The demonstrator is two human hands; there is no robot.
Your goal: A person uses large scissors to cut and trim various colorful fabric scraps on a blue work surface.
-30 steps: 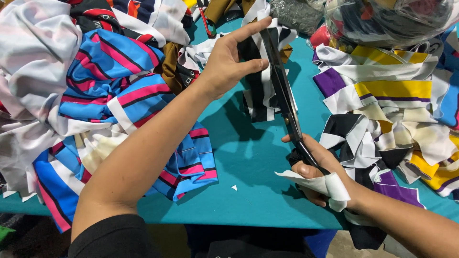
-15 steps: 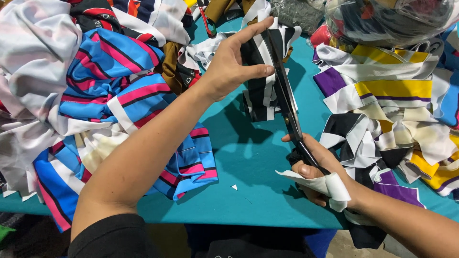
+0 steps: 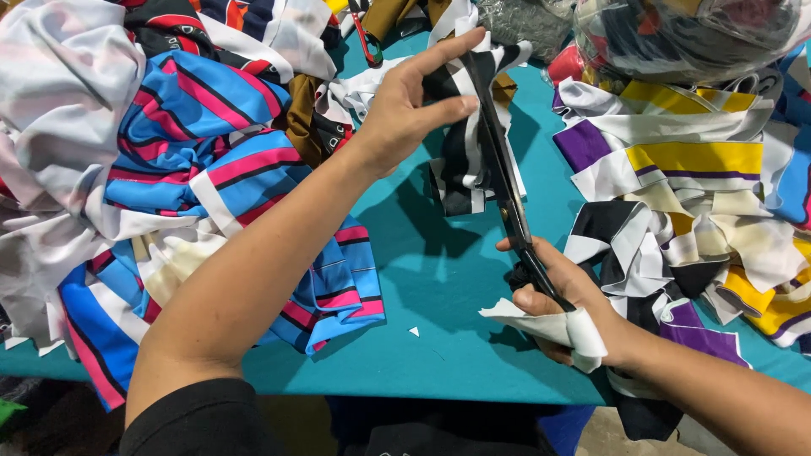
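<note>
The left hand [image 3: 405, 110] pinches the upper end of a black-and-white striped strip of thin jersey fabric [image 3: 460, 160] between thumb and curled fingers, holding it taut above the teal tabletop [image 3: 439, 338] so the loose end hangs down toward the table. The right hand [image 3: 562, 308] is closed around the handles of a pair of long black-bladed tailor's scissors [image 3: 503, 169], with a scrap of white cloth [image 3: 549, 325] wrapped against the palm and thumb. The blades run up from that hand along the right edge of the strip, their tips close to the left fingertips; they look nearly shut, though the angle makes it hard to tell how much fabric lies between them.

The step in hand appears to be a lengthwise cut through the striped piece, with the blades already deep along it. Finishing the cut calls for steady tension from the left hand, and for keeping its fingertips clear of the blade tips.

Beyond the left forearm lies a heap of blue, pink and white striped garments [image 3: 194, 160]. To the right of the scissor hand sits a pile of purple, yellow, white and black fabric pieces [image 3: 676, 169], and a clear plastic bag of cloth [image 3: 693, 34] lies farther off.
</note>
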